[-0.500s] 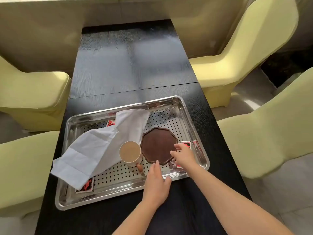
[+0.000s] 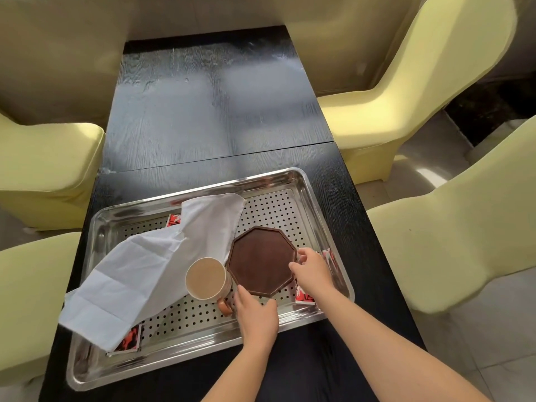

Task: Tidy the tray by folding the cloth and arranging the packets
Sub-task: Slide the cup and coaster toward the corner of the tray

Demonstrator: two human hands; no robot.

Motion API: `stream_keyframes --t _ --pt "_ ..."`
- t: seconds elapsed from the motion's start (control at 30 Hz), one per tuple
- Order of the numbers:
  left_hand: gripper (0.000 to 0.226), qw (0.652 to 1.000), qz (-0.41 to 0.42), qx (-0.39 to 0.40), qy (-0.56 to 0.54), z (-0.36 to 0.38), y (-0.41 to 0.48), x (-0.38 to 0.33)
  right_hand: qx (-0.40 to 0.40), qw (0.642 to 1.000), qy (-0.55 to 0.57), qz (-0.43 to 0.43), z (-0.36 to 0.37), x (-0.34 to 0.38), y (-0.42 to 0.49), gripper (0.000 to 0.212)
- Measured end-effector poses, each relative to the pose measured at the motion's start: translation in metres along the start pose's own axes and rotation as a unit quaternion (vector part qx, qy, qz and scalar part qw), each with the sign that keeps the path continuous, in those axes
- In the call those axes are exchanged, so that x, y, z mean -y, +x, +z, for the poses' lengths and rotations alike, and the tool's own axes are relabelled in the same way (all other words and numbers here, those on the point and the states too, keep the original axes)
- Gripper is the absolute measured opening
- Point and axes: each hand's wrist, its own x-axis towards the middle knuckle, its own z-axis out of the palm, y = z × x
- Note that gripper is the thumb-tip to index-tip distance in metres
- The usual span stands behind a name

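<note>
Status: the perforated stainless steel tray [image 2: 304, 198] sits at the near end of the black wood-grain worktop [image 2: 217, 111], and we judge nothing tidied yet. The white cloth [image 2: 145, 271] lies unfolded, running diagonally from the tray's far middle and overhanging its left rim. Red-and-white packets are scattered: one packet [image 2: 174, 220] peeks from under the cloth at far left, another packet [image 2: 130, 339] sits under the cloth's near corner, and a third packet [image 2: 304, 297] lies at the right, beneath the right hand [image 2: 311, 271]. That hand pinches the right edge of the dark brown octagonal wooden plate [image 2: 261, 259], thumb on top. The left hand [image 2: 256, 314] is released, fingers straight, tips touching the plate's near-left edge. We read this as clearing the plate to reach cloth and packets. Risks: the tan ceramic mug [image 2: 207, 278] touches the plate's left edge and stands on or against the cloth, so sliding the plate sideways or tugging the cloth could tip it. We can't tell if it holds liquid. The right-side packet looks partly under the plate and may drag along. A one-edge pinch could let the plate tilt and drop. The overhanging cloth could slip off the side
</note>
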Motion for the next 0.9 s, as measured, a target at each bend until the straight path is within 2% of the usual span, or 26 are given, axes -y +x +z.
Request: stream_keyframes --t 0.2,0.43,0.67,0.9 --pt "0.084 1.0 -0.003 0.004 -0.013 0.0 0.005 -0.003 -0.014 1.0 -0.027 -0.001 0.001 -0.001 0.008 0.037" --pt "0.079 1.0 0.007 0.01 0.007 0.004 0.007 -0.013 -0.023 0.999 -0.022 0.003 -0.008 0.012 0.016 0.043" --pt "0.077 0.999 0.001 0.012 -0.053 0.007 0.019 -0.04 -0.017 0.999 0.038 0.022 -0.016 0.03 0.036 0.043" --pt "0.066 0.987 0.003 0.044 -0.154 0.006 0.037 -0.057 -0.029 0.999 0.021 0.004 -0.026 0.035 0.053 0.042"
